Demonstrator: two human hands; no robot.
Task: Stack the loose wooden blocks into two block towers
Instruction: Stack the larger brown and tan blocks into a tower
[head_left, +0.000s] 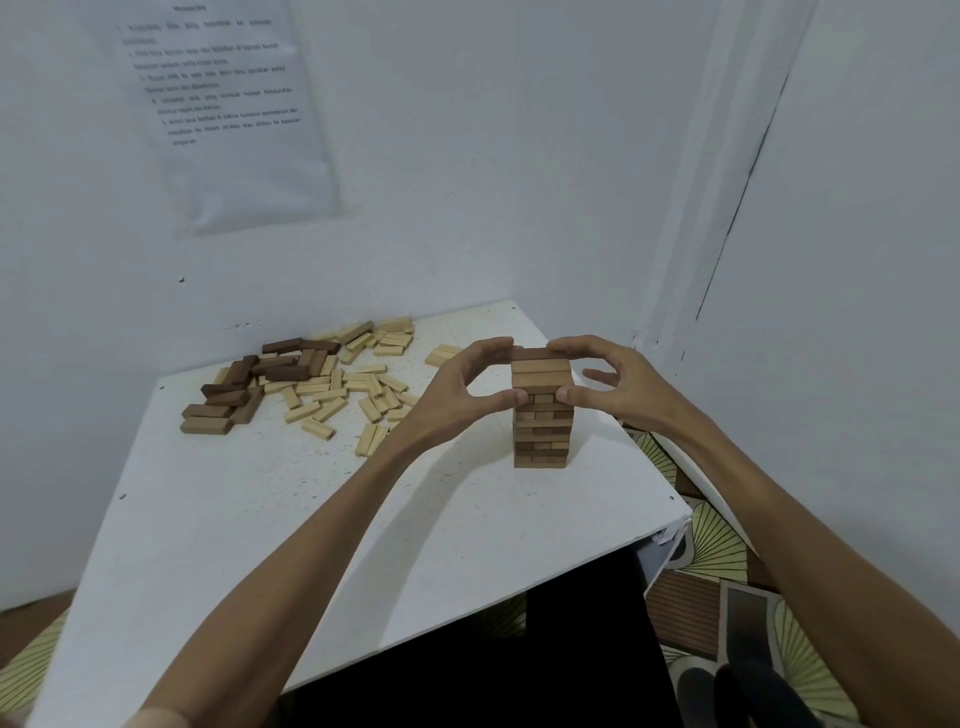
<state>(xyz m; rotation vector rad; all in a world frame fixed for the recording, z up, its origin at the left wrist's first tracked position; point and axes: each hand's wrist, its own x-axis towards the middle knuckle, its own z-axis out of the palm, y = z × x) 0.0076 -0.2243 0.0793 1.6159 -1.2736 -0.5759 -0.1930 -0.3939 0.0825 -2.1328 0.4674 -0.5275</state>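
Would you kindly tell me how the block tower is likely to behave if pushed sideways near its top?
The block tower looks tall and narrow, so it would probably tip rather than slide. Its layers seem only stacked, not joined, so upper blocks may shift apart. The left hand and right hand gripping its top suggest it needs steadying.

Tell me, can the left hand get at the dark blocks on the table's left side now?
Probably yes. The left hand grips the top of the tower with its fingers; only flat pale blocks lie between it and the dark blocks.
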